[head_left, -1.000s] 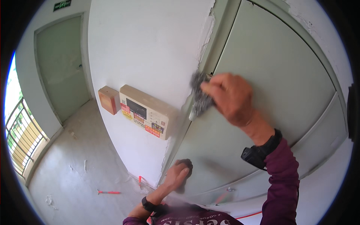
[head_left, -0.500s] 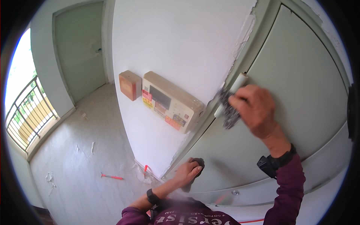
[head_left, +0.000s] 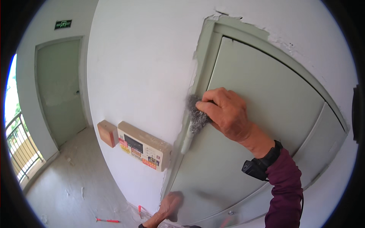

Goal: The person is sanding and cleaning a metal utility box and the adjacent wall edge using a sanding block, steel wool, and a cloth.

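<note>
A lump of grey steel wool (head_left: 199, 118) is pinched in my right hand (head_left: 227, 114). I hold it against a pale, rod-shaped hinge (head_left: 186, 143), whose lower end shows beneath the wool. This hinge runs along the left side of a pale green door (head_left: 247, 95), beside the green door frame (head_left: 213, 49). Lower down, my left hand (head_left: 170, 204) is curled near the door's left edge, smeared by motion. A dark grey shape lies under its fingers, too blurred to name.
On the white wall, left of the frame, are a beige panel with a dark screen (head_left: 142, 146) and a small orange-brown box (head_left: 108, 133). A red-handled tool (head_left: 108, 220) lies on the dusty floor. Another green door (head_left: 61, 91) and a railing (head_left: 23, 148) stand farther left.
The view has tilted up, so the door frame's top corner and a green sign now show. My right hand stays at the hinge with the steel wool. My left hand has become blurred.
</note>
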Action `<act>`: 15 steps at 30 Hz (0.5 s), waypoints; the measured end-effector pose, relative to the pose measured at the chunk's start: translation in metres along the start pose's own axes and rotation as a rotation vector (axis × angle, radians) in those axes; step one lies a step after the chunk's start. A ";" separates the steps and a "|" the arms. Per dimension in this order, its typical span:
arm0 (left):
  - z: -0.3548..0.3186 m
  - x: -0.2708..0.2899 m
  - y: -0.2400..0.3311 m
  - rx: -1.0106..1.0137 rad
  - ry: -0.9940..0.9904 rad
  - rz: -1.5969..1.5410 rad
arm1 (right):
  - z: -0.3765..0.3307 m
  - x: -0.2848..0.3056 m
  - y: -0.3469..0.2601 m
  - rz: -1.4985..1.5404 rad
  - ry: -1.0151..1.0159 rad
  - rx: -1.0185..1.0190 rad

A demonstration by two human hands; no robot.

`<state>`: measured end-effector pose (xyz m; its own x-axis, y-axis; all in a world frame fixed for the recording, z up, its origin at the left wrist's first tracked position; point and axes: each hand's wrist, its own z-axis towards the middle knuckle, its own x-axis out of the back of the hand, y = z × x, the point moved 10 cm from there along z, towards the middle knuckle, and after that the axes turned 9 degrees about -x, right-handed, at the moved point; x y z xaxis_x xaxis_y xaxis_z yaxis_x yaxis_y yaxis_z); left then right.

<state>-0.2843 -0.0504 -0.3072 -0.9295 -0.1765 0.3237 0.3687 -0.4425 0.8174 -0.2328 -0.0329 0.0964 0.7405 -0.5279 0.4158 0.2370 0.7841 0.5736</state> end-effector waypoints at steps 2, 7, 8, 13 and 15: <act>-0.006 0.003 -0.005 0.019 0.043 -0.035 | 0.011 0.013 -0.011 -0.011 -0.007 0.057; -0.006 -0.001 0.001 0.039 0.055 -0.060 | 0.052 0.077 0.027 -0.194 0.219 -0.067; -0.001 0.000 0.007 0.005 0.065 -0.055 | 0.061 0.090 0.035 -0.218 0.336 -0.029; 0.006 -0.017 0.011 0.089 -0.079 -0.052 | 0.072 0.054 0.035 -0.323 0.307 0.047; 0.000 -0.017 0.020 0.027 -0.066 -0.076 | 0.051 0.022 0.006 -0.211 0.127 0.053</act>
<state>-0.2611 -0.0559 -0.2964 -0.9532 -0.0847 0.2903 0.2979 -0.4286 0.8530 -0.2473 -0.0562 0.1444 0.7519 -0.6305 0.1926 0.3641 0.6407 0.6760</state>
